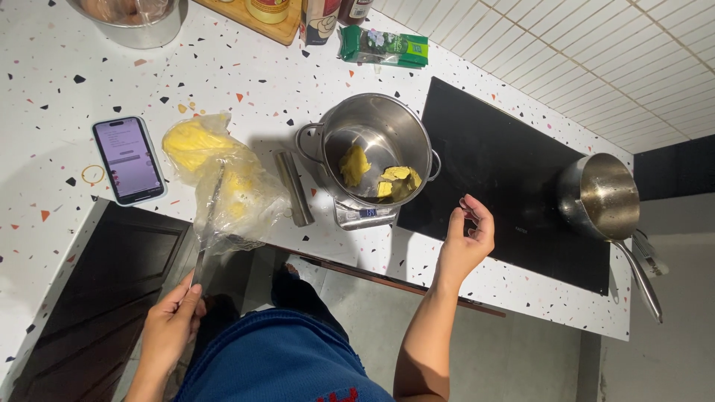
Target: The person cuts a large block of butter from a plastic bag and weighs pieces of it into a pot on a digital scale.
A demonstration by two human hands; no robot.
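My left hand (173,321) grips the handle of a knife (207,223) whose blade reaches into a clear plastic bag of yellow butter (216,167) on the counter. My right hand (468,237) hovers empty with fingers loosely curled, just right of a steel pot (376,123). The pot stands on a small kitchen scale (363,214) and holds a few yellow butter pieces (387,179).
A black induction hob (506,179) lies to the right with a steel saucepan (605,195) on it. A phone (128,159) lies at the left, a metal cylinder (294,190) beside the bag. A bowl (134,18), cutting board and green packet (383,46) sit farther back.
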